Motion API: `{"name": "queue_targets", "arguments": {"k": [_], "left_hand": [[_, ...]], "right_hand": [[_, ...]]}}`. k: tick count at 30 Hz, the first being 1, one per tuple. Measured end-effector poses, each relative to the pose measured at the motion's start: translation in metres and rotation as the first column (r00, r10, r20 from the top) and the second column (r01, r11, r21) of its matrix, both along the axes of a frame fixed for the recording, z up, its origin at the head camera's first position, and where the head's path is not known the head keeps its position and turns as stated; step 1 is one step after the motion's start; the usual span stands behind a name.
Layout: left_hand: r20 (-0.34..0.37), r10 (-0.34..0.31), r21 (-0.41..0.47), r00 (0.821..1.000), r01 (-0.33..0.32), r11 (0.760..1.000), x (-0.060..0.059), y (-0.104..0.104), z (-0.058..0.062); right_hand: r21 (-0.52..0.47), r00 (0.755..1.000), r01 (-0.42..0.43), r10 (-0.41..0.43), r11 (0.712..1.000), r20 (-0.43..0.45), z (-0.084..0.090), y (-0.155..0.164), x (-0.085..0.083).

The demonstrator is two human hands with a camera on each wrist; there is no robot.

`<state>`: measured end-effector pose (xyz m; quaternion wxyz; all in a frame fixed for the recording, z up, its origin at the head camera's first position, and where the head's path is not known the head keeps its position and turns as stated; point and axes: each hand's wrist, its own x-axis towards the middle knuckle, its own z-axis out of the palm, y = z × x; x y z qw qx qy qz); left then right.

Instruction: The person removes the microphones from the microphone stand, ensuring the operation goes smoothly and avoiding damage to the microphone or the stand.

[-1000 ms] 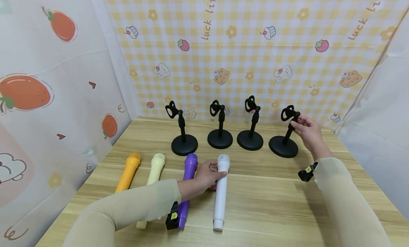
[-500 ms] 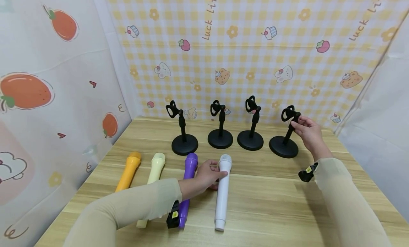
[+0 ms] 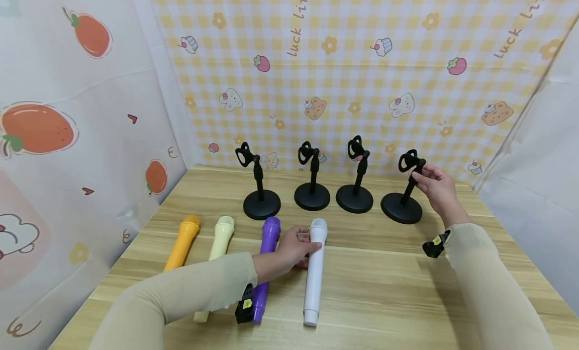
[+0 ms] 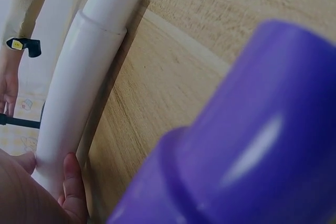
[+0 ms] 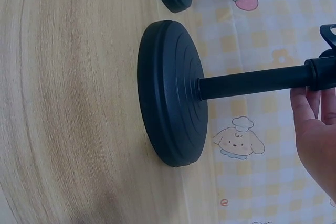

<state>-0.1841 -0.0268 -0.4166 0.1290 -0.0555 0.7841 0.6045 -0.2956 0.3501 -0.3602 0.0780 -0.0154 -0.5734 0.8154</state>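
White toy microphone (image 3: 314, 270) lies on the wooden table (image 3: 384, 289), near centre; my left hand (image 3: 293, 247) curls round its head. My right hand (image 3: 438, 188) pinches the neck of the rightmost black stand (image 3: 404, 199), far right. Purple microphone (image 3: 264, 262), cream microphone (image 3: 215, 259) and orange microphone (image 3: 182, 243) lie left.

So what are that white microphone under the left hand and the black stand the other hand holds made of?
The white microphone looks like smooth moulded plastic: an even, faintly glossy surface with a clean seam at its end cap. The black stand is matt; its round base has concentric ridges, which suggests cast metal or heavy plastic, and the look alone does not settle which. The table shows pale wood grain, possibly laminate.
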Motion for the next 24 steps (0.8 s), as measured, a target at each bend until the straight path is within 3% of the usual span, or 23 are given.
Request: {"name": "queue_targets", "arguments": {"k": [14,24], "left_hand": [[-0.004,-0.004,0.015,1.000,0.004,1.000,0.0008,-0.0023,0.0017],[-0.019,-0.008,0.083,1.000,0.010,0.996,-0.0018,-0.0092,0.0057]], "right_hand": [[-0.008,1.000,-0.006,0.006,1.000,0.015,0.0017,-0.0001,0.0034],[-0.016,0.998,-0.046,0.045,0.999,-0.034,0.0040,0.0081,0.0084]]}}
